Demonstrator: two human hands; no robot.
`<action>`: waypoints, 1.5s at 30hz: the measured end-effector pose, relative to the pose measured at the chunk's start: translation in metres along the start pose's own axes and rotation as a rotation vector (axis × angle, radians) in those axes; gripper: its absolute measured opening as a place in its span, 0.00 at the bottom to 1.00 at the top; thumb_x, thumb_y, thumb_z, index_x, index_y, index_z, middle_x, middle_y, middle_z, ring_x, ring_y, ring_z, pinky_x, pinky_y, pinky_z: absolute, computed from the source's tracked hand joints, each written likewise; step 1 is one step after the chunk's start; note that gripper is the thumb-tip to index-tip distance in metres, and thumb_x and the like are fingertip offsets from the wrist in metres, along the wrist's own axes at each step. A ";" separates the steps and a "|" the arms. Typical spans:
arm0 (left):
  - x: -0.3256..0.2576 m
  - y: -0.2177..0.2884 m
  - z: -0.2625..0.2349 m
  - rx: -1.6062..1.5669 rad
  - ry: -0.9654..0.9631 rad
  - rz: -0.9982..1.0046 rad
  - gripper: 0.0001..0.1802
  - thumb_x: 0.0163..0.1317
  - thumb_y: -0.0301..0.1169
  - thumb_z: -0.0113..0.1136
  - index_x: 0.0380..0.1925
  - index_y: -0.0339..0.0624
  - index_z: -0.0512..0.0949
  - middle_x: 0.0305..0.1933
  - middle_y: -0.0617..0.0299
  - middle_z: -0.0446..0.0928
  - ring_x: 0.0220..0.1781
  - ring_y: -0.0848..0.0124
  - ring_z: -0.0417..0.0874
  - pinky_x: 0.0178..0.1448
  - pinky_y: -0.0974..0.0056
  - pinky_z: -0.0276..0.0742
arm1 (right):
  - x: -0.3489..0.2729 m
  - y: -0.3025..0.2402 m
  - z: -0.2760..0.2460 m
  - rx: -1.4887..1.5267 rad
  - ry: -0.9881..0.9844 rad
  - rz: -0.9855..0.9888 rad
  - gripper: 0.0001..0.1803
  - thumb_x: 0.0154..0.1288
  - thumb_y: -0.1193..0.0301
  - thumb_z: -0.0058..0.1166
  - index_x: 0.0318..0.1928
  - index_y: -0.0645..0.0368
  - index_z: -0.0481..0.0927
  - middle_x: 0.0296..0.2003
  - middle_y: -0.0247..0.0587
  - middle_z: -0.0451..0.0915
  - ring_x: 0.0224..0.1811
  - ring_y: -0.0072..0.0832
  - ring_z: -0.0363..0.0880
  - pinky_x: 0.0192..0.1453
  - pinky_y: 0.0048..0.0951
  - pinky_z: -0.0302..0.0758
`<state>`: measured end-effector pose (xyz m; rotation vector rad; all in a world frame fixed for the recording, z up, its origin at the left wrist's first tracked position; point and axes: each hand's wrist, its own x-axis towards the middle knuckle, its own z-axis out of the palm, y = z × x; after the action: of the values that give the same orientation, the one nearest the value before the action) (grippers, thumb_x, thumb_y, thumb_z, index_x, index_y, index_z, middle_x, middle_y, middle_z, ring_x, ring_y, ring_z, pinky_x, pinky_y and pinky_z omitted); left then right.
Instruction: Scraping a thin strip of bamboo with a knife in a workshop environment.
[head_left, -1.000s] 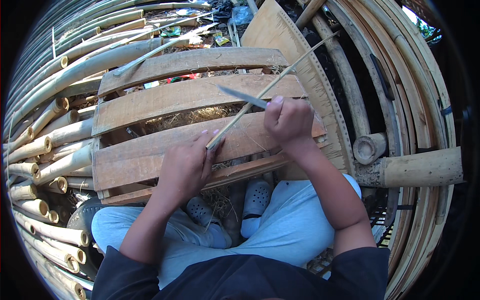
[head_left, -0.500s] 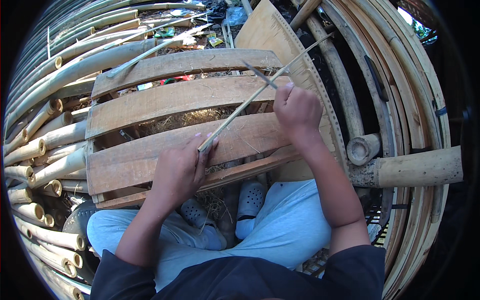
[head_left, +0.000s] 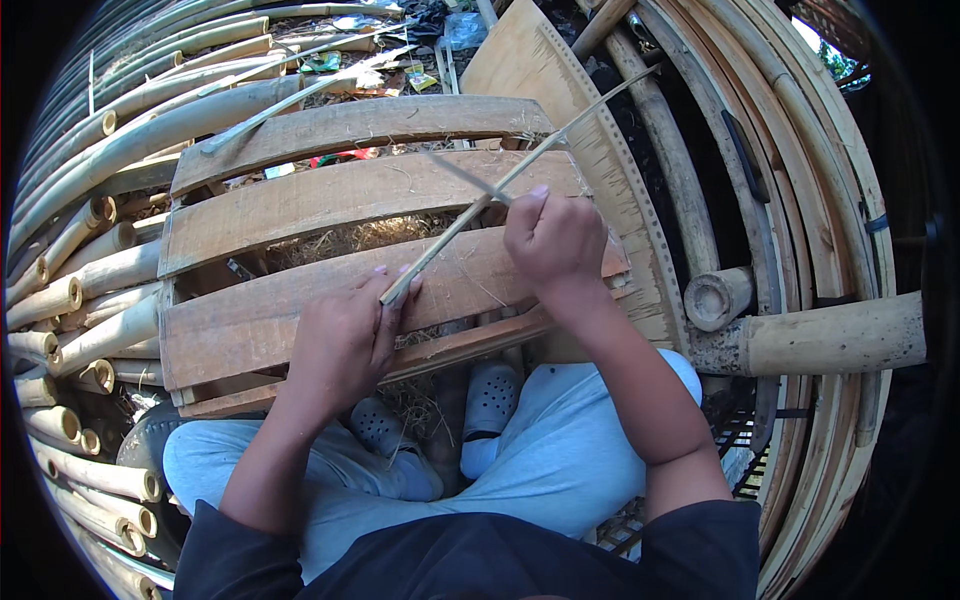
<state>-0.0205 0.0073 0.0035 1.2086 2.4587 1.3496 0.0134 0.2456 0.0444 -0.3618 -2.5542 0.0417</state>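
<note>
Two hands, one thin bamboo strip (head_left: pixel 440 244), and the head view is all there is to go on, so here's how it sits.

The left hand (head_left: pixel 345 330) has the near end. Its fingers are curled in and pinching the strip, with the cut end poking out just on the person's side of the fingertips. Can't really see how the thumb sits underneath. From those fingers the long axis runs off diagonally, away from the body and to the right, with the far tip well past both hands, out over a pale wooden sheet (head_left: pixel 510 62).

The right hand (head_left: pixel 555 240) is balled into a fist round the handle of a knife (head_left: pixel 460 174), fingers packed tight, handle mostly hidden. The blade sticks out from the thumb side, up and to the left, so it lies across the strip in a lopsided X. That crossing is the bit that matters: it's just left of the right fingers and a fair way up the strip from the left ones. So the right hand is nearer the crossing, and the left is the one on the strip's end. Can't tell if the edge is actually biting or only hovering over it.

Below the left fingers and the strip there's a slatted wooden bench (head_left: pixel 235 330), its slats running roughly side to side. Bamboo poles (head_left: pixel 115 348) are stacked well left of the left fingers.
</note>
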 end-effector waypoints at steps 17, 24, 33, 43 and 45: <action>0.002 0.001 -0.001 -0.007 -0.012 0.006 0.11 0.70 0.27 0.54 0.48 0.40 0.81 0.32 0.48 0.82 0.37 0.48 0.86 0.40 0.49 0.80 | -0.011 -0.008 0.005 0.132 0.000 -0.040 0.26 0.69 0.67 0.44 0.13 0.63 0.77 0.12 0.60 0.73 0.16 0.55 0.77 0.24 0.51 0.75; 0.001 0.002 -0.003 0.162 -0.177 -0.048 0.14 0.65 0.25 0.60 0.51 0.38 0.80 0.40 0.46 0.85 0.51 0.50 0.87 0.47 0.52 0.84 | -0.024 -0.031 -0.014 0.116 -0.116 -0.123 0.24 0.69 0.67 0.44 0.15 0.64 0.79 0.13 0.58 0.74 0.16 0.55 0.76 0.25 0.54 0.75; -0.003 -0.003 0.011 0.287 0.051 0.197 0.19 0.61 0.27 0.65 0.52 0.35 0.78 0.48 0.45 0.85 0.56 0.54 0.87 0.55 0.55 0.85 | -0.034 -0.029 -0.023 0.003 -0.168 -0.172 0.22 0.64 0.64 0.50 0.14 0.58 0.80 0.12 0.51 0.76 0.14 0.47 0.79 0.21 0.47 0.78; -0.002 -0.001 0.011 0.346 0.062 0.180 0.21 0.59 0.27 0.65 0.52 0.32 0.78 0.49 0.46 0.85 0.55 0.55 0.87 0.56 0.56 0.85 | -0.030 -0.039 -0.022 0.057 -0.104 -0.177 0.21 0.66 0.68 0.47 0.15 0.58 0.77 0.12 0.49 0.75 0.14 0.47 0.77 0.22 0.48 0.75; -0.004 0.003 0.006 0.320 -0.063 0.119 0.21 0.58 0.27 0.64 0.52 0.32 0.78 0.50 0.46 0.85 0.57 0.56 0.86 0.59 0.57 0.85 | -0.040 -0.045 -0.026 0.044 -0.147 -0.273 0.20 0.65 0.68 0.48 0.14 0.58 0.76 0.12 0.50 0.75 0.14 0.46 0.77 0.22 0.47 0.74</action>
<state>-0.0138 0.0091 0.0009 1.4571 2.6672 0.9452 0.0484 0.1905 0.0502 0.0098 -2.7197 0.0226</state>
